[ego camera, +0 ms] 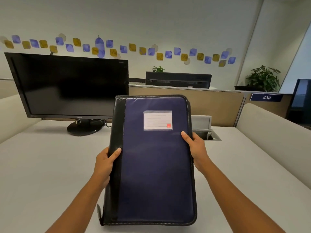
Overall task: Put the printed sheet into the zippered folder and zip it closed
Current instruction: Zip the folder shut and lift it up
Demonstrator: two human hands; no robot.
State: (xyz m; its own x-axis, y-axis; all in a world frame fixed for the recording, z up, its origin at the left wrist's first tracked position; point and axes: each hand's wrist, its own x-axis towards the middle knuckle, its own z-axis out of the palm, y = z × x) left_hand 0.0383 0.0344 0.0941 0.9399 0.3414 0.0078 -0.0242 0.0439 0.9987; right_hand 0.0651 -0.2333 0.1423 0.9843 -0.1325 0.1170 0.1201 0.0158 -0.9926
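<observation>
Holding the zippered folder [156, 165] up off the white desk [42, 165], one side in each hand. Gripping the black spine edge with the left hand [105, 163]: thumb pressed flat on the front, other fingers tucked behind, out of sight. Gripping the other edge with the right hand [196, 148] the same way, thumb on the blue cover, other fingers hidden behind. Showing a clear label pocket [157, 120] just above the right thumb. Looks closed all round, with a black pull tab [99, 214] hanging well below the left fingers, at the bottom corner. Standing well beyond the left fingers, a dark monitor [70, 84]. Sitting just past the right fingers, an open cable box [208, 135] sunk into the desk.
</observation>
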